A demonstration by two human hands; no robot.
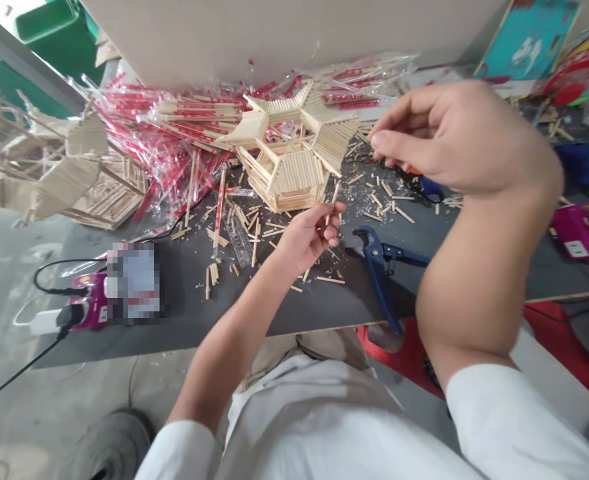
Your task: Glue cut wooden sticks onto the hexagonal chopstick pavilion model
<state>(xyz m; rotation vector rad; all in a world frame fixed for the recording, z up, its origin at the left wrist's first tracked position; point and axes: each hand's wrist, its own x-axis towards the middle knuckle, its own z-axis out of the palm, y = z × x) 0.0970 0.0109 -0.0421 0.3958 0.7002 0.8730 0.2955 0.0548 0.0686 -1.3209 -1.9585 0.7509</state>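
Along the front of the bench (189,328), a hand could pass between the power strip (92,301) and left arm (239,333), or between that arm and the cutter (375,257). Ahead, the frame (299,172) blocks the way, backed by wrapped sticks (199,113).
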